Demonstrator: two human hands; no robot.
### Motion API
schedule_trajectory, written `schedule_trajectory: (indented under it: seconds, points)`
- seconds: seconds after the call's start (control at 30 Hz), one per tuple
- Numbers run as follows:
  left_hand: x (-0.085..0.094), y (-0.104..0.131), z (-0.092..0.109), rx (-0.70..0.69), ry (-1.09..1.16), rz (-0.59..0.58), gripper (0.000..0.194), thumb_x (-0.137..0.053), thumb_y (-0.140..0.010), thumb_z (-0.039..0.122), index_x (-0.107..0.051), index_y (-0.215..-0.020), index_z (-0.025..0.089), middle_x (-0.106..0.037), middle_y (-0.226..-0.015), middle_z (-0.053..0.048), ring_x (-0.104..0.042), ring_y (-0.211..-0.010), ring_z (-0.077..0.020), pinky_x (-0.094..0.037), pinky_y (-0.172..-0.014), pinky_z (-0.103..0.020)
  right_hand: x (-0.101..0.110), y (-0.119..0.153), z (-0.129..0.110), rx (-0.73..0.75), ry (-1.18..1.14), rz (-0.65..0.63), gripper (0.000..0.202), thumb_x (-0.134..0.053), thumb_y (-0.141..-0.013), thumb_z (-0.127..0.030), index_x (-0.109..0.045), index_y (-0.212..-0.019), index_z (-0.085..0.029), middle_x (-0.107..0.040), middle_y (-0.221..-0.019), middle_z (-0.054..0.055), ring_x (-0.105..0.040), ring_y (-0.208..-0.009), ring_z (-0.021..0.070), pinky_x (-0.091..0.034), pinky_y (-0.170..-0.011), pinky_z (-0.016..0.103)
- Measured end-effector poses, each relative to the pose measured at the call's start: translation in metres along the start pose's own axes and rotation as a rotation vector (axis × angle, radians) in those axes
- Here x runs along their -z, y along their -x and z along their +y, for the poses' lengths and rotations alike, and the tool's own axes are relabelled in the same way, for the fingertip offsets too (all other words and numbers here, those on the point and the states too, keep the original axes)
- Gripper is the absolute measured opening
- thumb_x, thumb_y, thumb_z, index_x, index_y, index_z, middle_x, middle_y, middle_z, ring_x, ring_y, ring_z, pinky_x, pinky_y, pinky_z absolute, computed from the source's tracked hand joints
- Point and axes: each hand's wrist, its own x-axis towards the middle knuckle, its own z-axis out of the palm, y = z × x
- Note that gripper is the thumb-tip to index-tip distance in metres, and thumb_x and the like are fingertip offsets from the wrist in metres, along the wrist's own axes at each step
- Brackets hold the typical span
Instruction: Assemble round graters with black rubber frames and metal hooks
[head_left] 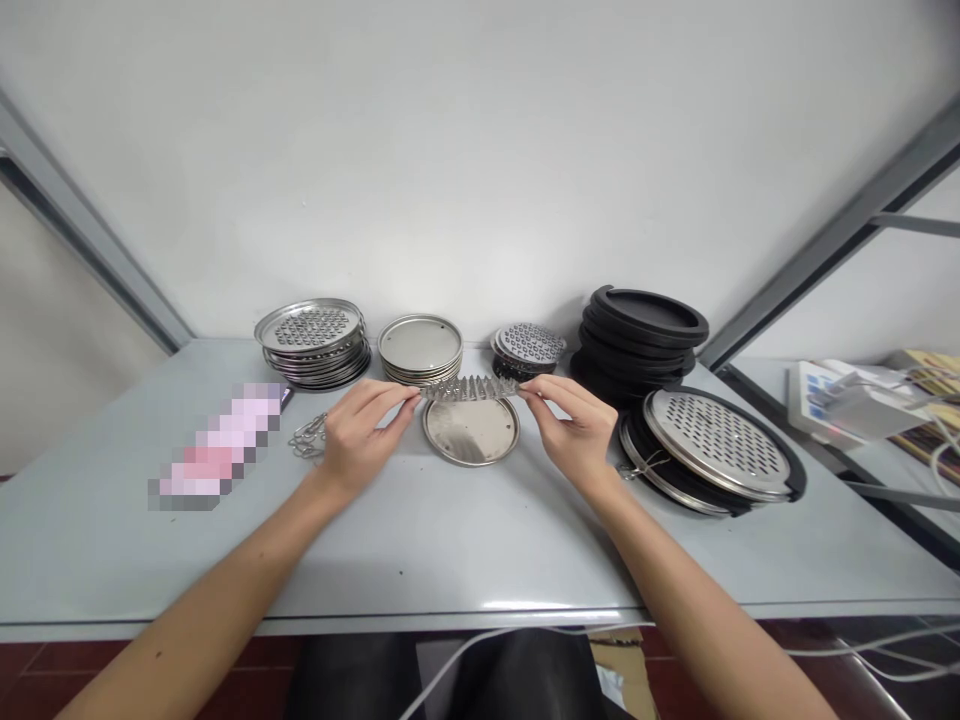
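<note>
Between my two hands is a round metal grater plate (472, 388), seen nearly edge-on with its row of pointed teeth facing up. My left hand (367, 430) pinches its left edge with thumb and fingers. At the opposite edge, my right hand (571, 425) grips it the same way. The plate is raised over a shallow round metal plate (471, 432) lying on the table. Just left of my left hand lie bent wire pieces (309, 438), partly covered by it.
Along the wall stand a stack of grater discs (311, 330), plain metal plates (420, 343), small perforated discs (531, 343) and black round frames (646, 310). Assembled graters (716, 440) lie at right, a blurred phone-like object (225, 445) at left. A power strip (817, 400) sits beyond the table.
</note>
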Motion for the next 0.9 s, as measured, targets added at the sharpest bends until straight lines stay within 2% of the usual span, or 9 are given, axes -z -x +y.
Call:
schedule_trajectory:
  seconds: [0.2, 0.5, 0.9]
  points:
    - [-0.0011, 0.0011, -0.0017, -0.004, -0.001, -0.008, 0.018, -0.067, -0.081, 0.011, -0.068, -0.096, 0.020, -0.070, -0.083, -0.003, -0.063, -0.073, -0.0137, -0.052, -0.068, -0.027, -0.0005, -0.0017, -0.0041, -0.064, -0.059, 0.022, 0.009, -0.063, -0.082, -0.016, -0.070, -0.080, -0.022, -0.071, -0.079, 0.003, -0.068, -0.075, 0.0192, -0.057, -0.070, 0.033]
    - [0.0004, 0.0002, -0.0012, -0.004, 0.036, -0.033, 0.020, -0.067, -0.079, 0.006, -0.068, -0.095, 0.017, -0.070, -0.083, -0.005, -0.064, -0.075, -0.0153, -0.053, -0.070, -0.028, -0.0002, -0.0021, -0.0059, -0.082, -0.096, 0.035, 0.008, -0.064, -0.081, -0.015, -0.069, -0.079, -0.021, -0.071, -0.079, 0.003, -0.066, -0.070, 0.0176, -0.056, -0.064, 0.031]
    - [-0.0005, 0.0020, -0.0017, 0.032, 0.031, -0.048, 0.014, -0.063, -0.083, 0.011, -0.068, -0.093, 0.019, -0.070, -0.083, -0.005, -0.064, -0.075, -0.0149, -0.053, -0.069, -0.028, -0.0020, -0.0013, -0.0055, -0.123, -0.124, 0.040, 0.005, -0.066, -0.080, -0.019, -0.070, -0.080, -0.022, -0.071, -0.078, 0.003, -0.065, -0.068, 0.0169, -0.055, -0.063, 0.031]
